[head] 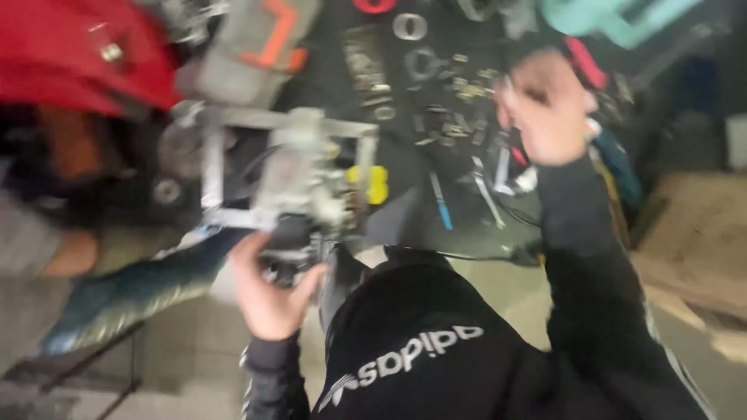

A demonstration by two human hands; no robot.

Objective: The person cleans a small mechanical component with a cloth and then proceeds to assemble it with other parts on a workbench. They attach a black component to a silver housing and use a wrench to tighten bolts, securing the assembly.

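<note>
red cover (70, 54), yellow part (372, 183), black sleeve (591, 264)

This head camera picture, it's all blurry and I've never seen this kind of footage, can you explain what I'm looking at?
The camera sits on a person's head and looks down, so you see their own two arms in black sleeves. The left hand grips the lower end of a grey metal engine-like assembly mounted in a light metal frame. The right hand is raised over a dark mat strewn with small metal parts, rings and hand tools; whether it holds anything is too blurred to tell. A red body panel fills the top left corner, and a yellow piece sits beside the assembly.
</note>
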